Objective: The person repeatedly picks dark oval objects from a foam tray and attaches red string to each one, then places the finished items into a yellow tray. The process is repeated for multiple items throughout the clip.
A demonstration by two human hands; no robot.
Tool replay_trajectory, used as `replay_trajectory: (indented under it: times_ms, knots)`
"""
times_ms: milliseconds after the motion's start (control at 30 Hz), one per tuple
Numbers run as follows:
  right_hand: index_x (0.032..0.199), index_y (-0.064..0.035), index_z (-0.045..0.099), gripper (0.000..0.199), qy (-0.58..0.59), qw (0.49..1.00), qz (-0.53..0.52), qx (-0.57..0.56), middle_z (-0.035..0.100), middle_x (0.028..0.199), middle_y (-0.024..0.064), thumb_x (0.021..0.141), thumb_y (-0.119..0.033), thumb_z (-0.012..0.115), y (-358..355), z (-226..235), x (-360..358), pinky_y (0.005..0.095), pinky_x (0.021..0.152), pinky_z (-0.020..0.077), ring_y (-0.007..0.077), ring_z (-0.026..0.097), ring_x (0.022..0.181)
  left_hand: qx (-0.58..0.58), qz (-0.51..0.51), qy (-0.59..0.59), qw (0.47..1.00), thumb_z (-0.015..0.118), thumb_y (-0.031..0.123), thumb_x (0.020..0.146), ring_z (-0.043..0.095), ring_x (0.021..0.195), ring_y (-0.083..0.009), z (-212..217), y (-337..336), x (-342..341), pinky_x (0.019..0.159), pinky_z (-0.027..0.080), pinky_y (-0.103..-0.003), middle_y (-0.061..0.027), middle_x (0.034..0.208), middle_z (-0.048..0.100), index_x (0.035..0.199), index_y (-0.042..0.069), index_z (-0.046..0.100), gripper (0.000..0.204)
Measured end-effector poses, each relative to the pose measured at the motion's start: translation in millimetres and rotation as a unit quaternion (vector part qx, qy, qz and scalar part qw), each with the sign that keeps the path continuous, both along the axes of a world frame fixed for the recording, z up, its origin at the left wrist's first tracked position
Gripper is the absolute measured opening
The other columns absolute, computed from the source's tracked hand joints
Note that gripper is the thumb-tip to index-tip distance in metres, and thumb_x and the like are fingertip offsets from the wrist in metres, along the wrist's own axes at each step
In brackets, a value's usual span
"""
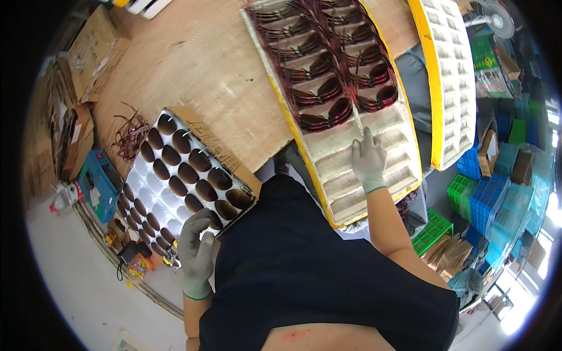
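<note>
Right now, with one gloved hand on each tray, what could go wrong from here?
The white lens tray juts past the wooden table edge; the left hand gripping its near corner might tip it and spill the dark lenses.

The right hand rests on the yellow-edged sunglasses tray, which also seems to overhang; pressing could tilt it.

The sunglasses lie crowded with temples overlapping, so lifting one could snag others.
</note>
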State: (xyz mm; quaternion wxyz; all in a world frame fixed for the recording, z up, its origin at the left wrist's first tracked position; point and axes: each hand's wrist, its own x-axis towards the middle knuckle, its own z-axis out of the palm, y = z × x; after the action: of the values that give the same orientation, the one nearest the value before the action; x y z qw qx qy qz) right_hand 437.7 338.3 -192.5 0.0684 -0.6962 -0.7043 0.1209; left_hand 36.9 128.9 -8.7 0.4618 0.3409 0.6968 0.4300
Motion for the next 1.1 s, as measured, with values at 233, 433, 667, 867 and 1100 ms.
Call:
replay_trajectory:
  times_ms: [233, 433, 667, 867, 1100]
  knots:
    - [0.135, -0.0067, 0.07, 0.05, 0.011, 0.995, -0.091, 0.027, 0.069, 0.113, 0.0286, 0.1, -0.041, 0.063, 17.8, -8.8, -22.1, 0.054, 0.096, 0.0523, 0.0464, 0.068, 0.106, 0.034, 0.047, 0.0, 0.998, 0.062, 0.005, 0.097, 0.057, 0.134, -0.0263, -0.8, -30.0, -2.3, 0.114, 0.042, -0.039, -0.0199, 0.144, 0.061, 0.123, -0.002, 0.066, 0.027]
    - [0.138, -0.0088, 0.07, 0.049, 0.023, 0.995, -0.097, 0.024, 0.07, 0.107, 0.0288, 0.103, -0.041, 0.057, 53.1, -32.5, -39.0, 0.0554, 0.094, 0.0513, 0.0462, 0.067, 0.102, 0.022, 0.07, 0.034, 0.997, 0.062, 0.005, 0.096, 0.058, 0.131, -0.0271, 2.1, -53.9, -21.9, 0.114, 0.043, -0.04, -0.02, 0.138, 0.063, 0.121, -0.003, 0.067, 0.027]
    - [0.137, -0.0039, 0.068, 0.054, -0.097, 0.994, -0.051, 0.022, 0.069, 0.12, 0.0288, 0.105, -0.044, 0.053, 70.1, -4.3, -58.9, 0.0545, 0.098, 0.0509, 0.0457, 0.067, 0.109, 0.042, 0.135, 0.03, 0.99, 0.065, 0.006, 0.097, 0.065, 0.125, -0.0276, -11.8, -111.9, -73.7, 0.107, 0.049, -0.037, -0.0221, 0.137, 0.066, 0.123, -0.004, 0.066, 0.029]
    - [0.132, -0.0008, 0.069, 0.039, 0.181, 0.965, 0.149, 0.114, 0.069, 0.125, 0.0219, 0.099, -0.022, 0.069, -23.0, 82.0, -201.0, 0.0427, 0.094, 0.0563, 0.0325, 0.069, 0.108, 0.085, 0.174, 0.002, 0.981, 0.065, 0.005, 0.097, 0.066, 0.119, -0.0253, -20.4, -162.8, -125.3, 0.102, 0.052, -0.035, -0.0215, 0.135, 0.066, 0.117, -0.005, 0.068, 0.023]
    - [0.123, -0.0077, 0.07, 0.036, 0.169, 0.831, 0.529, 0.033, 0.071, 0.105, 0.0181, 0.094, -0.03, 0.068, -142.9, 124.2, -529.7, 0.0481, 0.089, 0.056, 0.0399, 0.069, 0.099, 0.075, 0.17, 0.061, 0.981, 0.065, 0.005, 0.096, 0.068, 0.118, -0.03, -27.5, -254.1, -144.9, 0.104, 0.052, -0.037, -0.0223, 0.127, 0.069, 0.116, -0.005, 0.068, 0.022]
